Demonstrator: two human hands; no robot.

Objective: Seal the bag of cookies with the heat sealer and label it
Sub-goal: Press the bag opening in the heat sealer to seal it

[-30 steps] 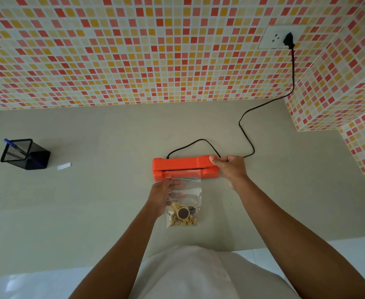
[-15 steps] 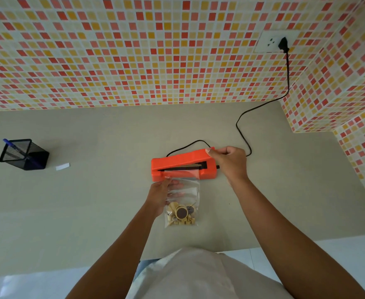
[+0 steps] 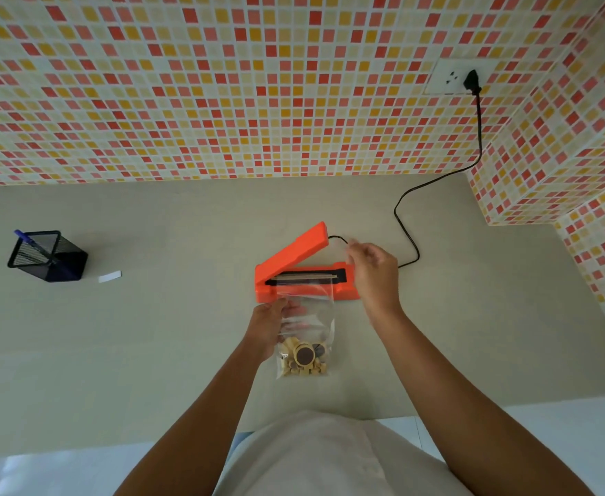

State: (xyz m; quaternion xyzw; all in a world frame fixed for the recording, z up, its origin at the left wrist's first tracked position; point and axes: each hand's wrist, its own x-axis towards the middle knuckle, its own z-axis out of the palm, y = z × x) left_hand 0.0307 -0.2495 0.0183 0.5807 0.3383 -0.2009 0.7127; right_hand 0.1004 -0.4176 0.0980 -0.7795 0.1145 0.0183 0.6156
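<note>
Head view, near to far. Lower centre of frame: white shirt (image 3: 315, 456), both bare forearms reaching up over the grey counter (image 3: 150, 334). Clear bag of cookies (image 3: 306, 338) lies flat at centre, cookies bunched at its near end, its open end laid across the black sealing strip of the heat sealer (image 3: 304, 281). Left hand (image 3: 269, 325) grips the bag's left edge, fingers pinched on the film. Sealer is orange; its lid (image 3: 295, 250) is raised, hinged at the left end, tilting up to the right. Right hand (image 3: 374, 272) hovers over the sealer's right end, fingers loosely spread, holding nothing, apart from the lid. Black power cord (image 3: 406, 223) runs from behind the sealer to a plug in the wall socket (image 3: 453, 77), upper right. Left of frame: black mesh pen holder (image 3: 48, 257) with a blue pen, and a small white label (image 3: 109, 276) just to its right, well apart from the bag. Mosaic tile wall (image 3: 222, 84) fills the top.
</note>
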